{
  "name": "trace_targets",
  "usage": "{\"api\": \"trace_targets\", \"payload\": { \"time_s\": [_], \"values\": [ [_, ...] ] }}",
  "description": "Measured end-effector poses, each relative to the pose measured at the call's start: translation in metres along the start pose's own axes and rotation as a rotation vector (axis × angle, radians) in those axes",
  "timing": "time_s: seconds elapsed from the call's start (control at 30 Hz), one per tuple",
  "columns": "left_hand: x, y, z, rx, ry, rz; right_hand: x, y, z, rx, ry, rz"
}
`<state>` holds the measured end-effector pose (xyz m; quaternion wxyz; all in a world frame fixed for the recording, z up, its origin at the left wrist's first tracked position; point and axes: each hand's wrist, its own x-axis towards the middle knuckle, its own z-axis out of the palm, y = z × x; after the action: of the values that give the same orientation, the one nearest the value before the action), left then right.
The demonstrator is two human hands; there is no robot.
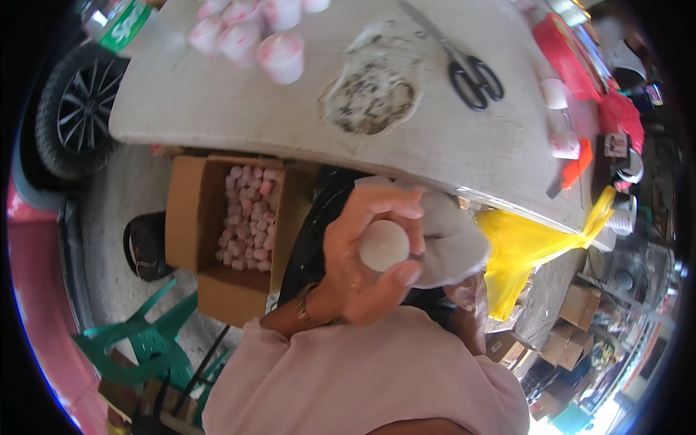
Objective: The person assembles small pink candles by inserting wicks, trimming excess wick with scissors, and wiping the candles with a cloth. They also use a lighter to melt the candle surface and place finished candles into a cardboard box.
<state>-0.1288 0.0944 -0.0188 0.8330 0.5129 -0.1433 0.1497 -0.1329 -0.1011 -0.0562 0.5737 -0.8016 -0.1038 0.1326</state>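
My left hand (pixel 357 279), with a band round its wrist, is closed round a small white object with a round face (pixel 384 246); its sides are hidden by my fingers. It may be a cup seen end-on, but I cannot tell. Just right of it, a crumpled off-white cloth (pixel 453 243) hangs in front of the table's near edge. Partly behind that cloth is my right hand (pixel 471 292), its fingers hidden. On the far left of the table (pixel 239 109) stand several small white cups with pink-red marks (pixel 281 58).
Black-handled scissors (pixel 471 80) lie near a dark-flecked stain (pixel 370 98). At the right are an orange-handled cutter (pixel 576 168) and a yellow plastic bag (pixel 518 250). Below left, a cardboard box (pixel 192 214) holds many small pink-white pieces (pixel 250 217), near a green chair (pixel 148 337).
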Motion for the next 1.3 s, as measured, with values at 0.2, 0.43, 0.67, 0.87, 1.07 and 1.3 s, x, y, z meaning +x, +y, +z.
{"api": "trace_targets", "payload": {
  "time_s": [0.2, 0.43, 0.67, 0.87, 1.07, 1.3],
  "values": [
    [0.001, 0.001, 0.002, 0.219, 0.024, -0.109, 0.022, -0.074, -0.076, -0.791, -0.431, -0.086],
    [0.008, 0.008, 0.001, 0.369, 0.016, -0.119, 0.172, -0.111, -0.059, -1.151, 0.388, -0.706],
    [0.007, 0.003, -0.004, 0.343, 0.041, -0.149, 0.189, -0.117, -0.049, -0.903, 0.031, -0.256],
    [0.005, -0.004, 0.004, 0.574, 0.069, -0.218, 0.100, -0.127, -0.017, -0.046, 0.035, -0.211],
    [0.007, -0.014, 0.007, 0.703, 0.076, -0.107, 0.063, -0.129, 0.007, 0.060, 0.245, -0.549],
    [0.003, -0.020, 0.009, 0.722, 0.062, -0.049, 0.051, -0.122, 0.001, 0.280, 0.358, -0.559]
  ]
}}
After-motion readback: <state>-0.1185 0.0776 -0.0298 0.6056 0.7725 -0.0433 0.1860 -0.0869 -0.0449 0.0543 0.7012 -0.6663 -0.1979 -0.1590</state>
